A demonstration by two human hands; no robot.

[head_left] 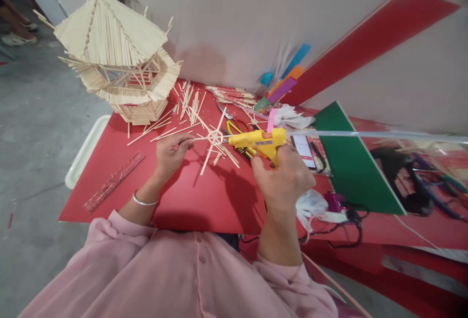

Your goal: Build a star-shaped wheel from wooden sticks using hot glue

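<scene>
My left hand (173, 153) pinches one arm of a star-shaped stick frame (215, 137), made of thin wooden sticks with a small ring at its middle. Wrapped round the handle of a yellow glue gun (258, 139) is my right hand (283, 175). The gun's nozzle points left and is at or very near the frame's centre; I cannot tell if they touch. A long clear glue stick (365, 134) runs out of the gun's back to the right. Yellow-handled pliers (245, 152) lie partly hidden beneath the gun.
A pavilion model of sticks (119, 59) stands at the back left. Loose sticks (188, 101) are scattered behind the frame. A clear ruler (115, 181) lies left on the red table (175, 206). Right are a phone (303, 151), a green board (360, 167) and cables (354, 225).
</scene>
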